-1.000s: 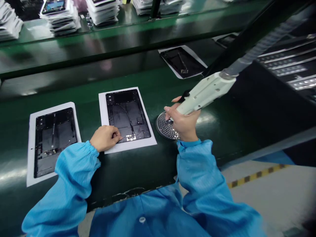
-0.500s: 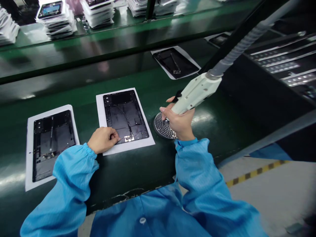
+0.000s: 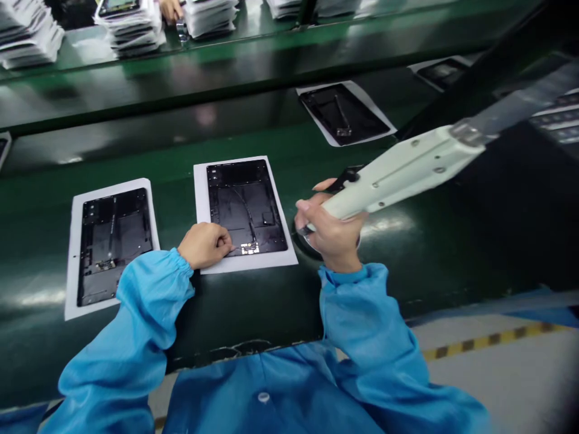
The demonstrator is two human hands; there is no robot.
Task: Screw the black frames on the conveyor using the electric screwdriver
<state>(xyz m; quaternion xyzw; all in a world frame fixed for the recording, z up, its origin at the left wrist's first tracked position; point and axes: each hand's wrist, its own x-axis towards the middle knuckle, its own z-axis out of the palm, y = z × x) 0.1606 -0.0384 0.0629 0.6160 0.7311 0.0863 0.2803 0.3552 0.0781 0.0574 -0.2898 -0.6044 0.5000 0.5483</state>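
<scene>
My left hand (image 3: 205, 245) rests at the lower left edge of a black tablet back housing (image 3: 237, 202) lying on a white sheet. Its fingers are curled and pinched together; what is between them, if anything, is hidden. Close to the fingertips is a small circuit board (image 3: 249, 248) at the housing's lower edge, with a dark cable running up from it. My right hand (image 3: 337, 235) is wrapped round a pale green electric screwdriver (image 3: 402, 172), tilted up to the right. Below this hand a round dish is mostly covered.
More tablet housings lie on sheets at the left (image 3: 131, 241) and the back right (image 3: 348, 114). Paper-layered stacks (image 3: 136, 30) line the raised shelf behind, where another person's hand (image 3: 170, 9) shows. A grey hose (image 3: 520, 105) runs from the screwdriver to the upper right.
The screwdriver has tipped to the right, lying flatter, and my right hand now covers more of the round dish. My left hand keeps its place at the housing. The view has shifted a little.
</scene>
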